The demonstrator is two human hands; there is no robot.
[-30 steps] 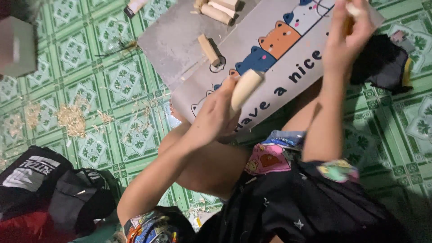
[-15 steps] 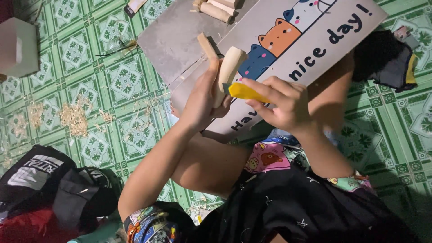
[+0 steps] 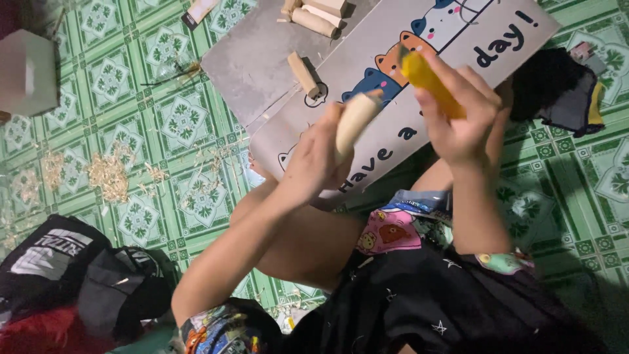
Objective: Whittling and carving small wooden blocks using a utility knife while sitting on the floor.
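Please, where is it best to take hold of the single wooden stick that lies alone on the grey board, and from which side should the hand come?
Grip the stick at its middle, fingers on its two long sides, coming from above. It lies flat on the board, apart from the other pieces, so both sides seem free. The left hand, which holds a wooden piece, is nearer than the right hand with its yellow tool.

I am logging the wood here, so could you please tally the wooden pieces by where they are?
In the left hand: 1 wooden piece
Lying alone on the board: 1 piece
Heaped at the board's top edge: 3 pieces, perhaps more out of view
Total: 5
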